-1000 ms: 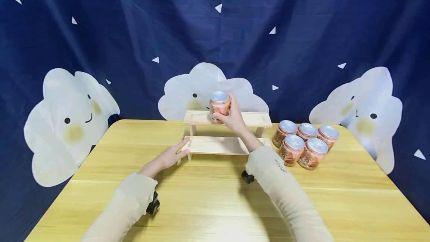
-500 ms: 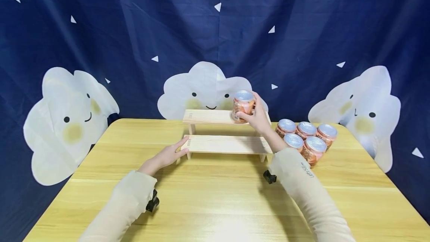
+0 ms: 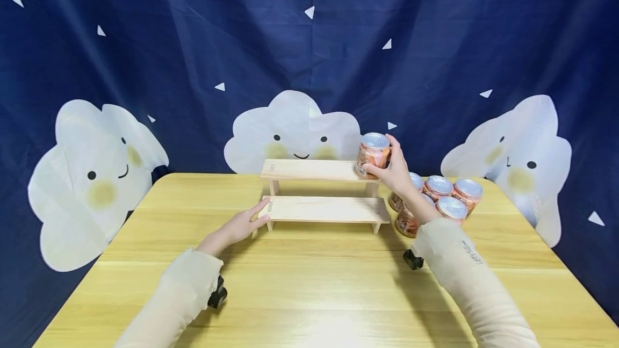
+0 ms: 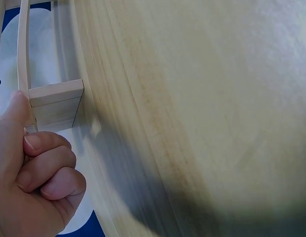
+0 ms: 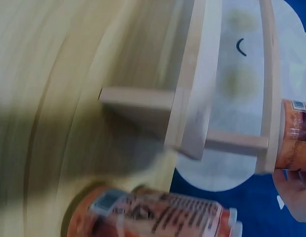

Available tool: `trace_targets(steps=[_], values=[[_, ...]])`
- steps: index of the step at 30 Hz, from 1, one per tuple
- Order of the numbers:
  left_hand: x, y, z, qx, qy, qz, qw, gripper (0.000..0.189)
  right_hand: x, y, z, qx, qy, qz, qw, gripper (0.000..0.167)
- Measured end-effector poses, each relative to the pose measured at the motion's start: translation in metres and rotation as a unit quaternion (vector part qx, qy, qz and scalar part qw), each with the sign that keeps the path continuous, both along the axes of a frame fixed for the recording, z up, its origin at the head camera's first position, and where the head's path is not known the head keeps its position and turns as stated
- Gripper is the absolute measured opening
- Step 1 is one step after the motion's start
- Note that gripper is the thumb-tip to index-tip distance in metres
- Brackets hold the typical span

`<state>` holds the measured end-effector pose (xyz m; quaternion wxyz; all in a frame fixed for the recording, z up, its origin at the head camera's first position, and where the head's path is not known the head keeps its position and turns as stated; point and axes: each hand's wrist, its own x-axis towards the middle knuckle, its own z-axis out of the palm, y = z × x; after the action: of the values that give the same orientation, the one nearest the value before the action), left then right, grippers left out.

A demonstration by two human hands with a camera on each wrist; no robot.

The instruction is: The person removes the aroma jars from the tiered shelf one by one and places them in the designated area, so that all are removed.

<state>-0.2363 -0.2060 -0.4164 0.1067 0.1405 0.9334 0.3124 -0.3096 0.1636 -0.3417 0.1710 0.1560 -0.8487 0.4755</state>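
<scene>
At the middle back stands a two-tier wooden shelf (image 3: 324, 209), a lower board in front of a raised one. My right hand (image 3: 396, 169) grips a glass jar (image 3: 371, 156) with a silver lid and orange contents, upright at the right end of the upper board. The right wrist view shows that jar (image 5: 292, 134) right at the board's end, with part of the hand (image 5: 295, 195) below. My left hand (image 3: 238, 226) holds the lower board's left end. Seen from the left wrist, this hand (image 4: 34, 173) pinches the board's edge, its other fingers curled.
Several similar jars (image 3: 452, 208) stand grouped right of the shelf, partly hidden by my right forearm. One jar (image 5: 153, 212) lies close beneath the right wrist camera. Behind the pale wooden table (image 3: 309, 273) hangs a dark blue curtain (image 3: 242, 26) with cloud faces.
My right hand has moved the jar rightward along the upper board, from near its middle to its right end. The left hand stays on the lower board's left end.
</scene>
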Motion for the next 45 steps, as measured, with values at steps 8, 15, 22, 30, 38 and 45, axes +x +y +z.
trace_targets(steps=[8,15,22,30,38,45], values=[[0.001,-0.001,0.002,-0.001,-0.003,0.001,1.0000,0.064,0.009,0.026,0.004,0.015,0.003,-0.030,0.9994,0.088],[0.001,0.001,0.002,-0.003,-0.004,0.003,1.0000,0.064,0.021,0.057,0.004,0.005,0.014,-0.048,0.9988,0.082],[0.001,0.001,0.000,0.001,0.000,0.003,1.0000,0.063,0.042,0.089,0.013,0.005,0.002,-0.087,0.9962,0.081],[0.001,0.000,-0.002,0.006,0.001,0.003,1.0000,0.063,0.063,0.128,0.016,0.027,-0.005,-0.126,0.9916,0.084],[0.001,-0.001,0.000,0.006,0.004,0.003,1.0000,0.063,0.077,0.162,0.011,0.018,0.004,-0.132,0.9911,0.081],[0.002,0.000,-0.001,0.000,0.015,0.002,0.9999,0.063,0.090,0.193,-0.002,0.039,-0.015,-0.139,0.9894,0.080]])
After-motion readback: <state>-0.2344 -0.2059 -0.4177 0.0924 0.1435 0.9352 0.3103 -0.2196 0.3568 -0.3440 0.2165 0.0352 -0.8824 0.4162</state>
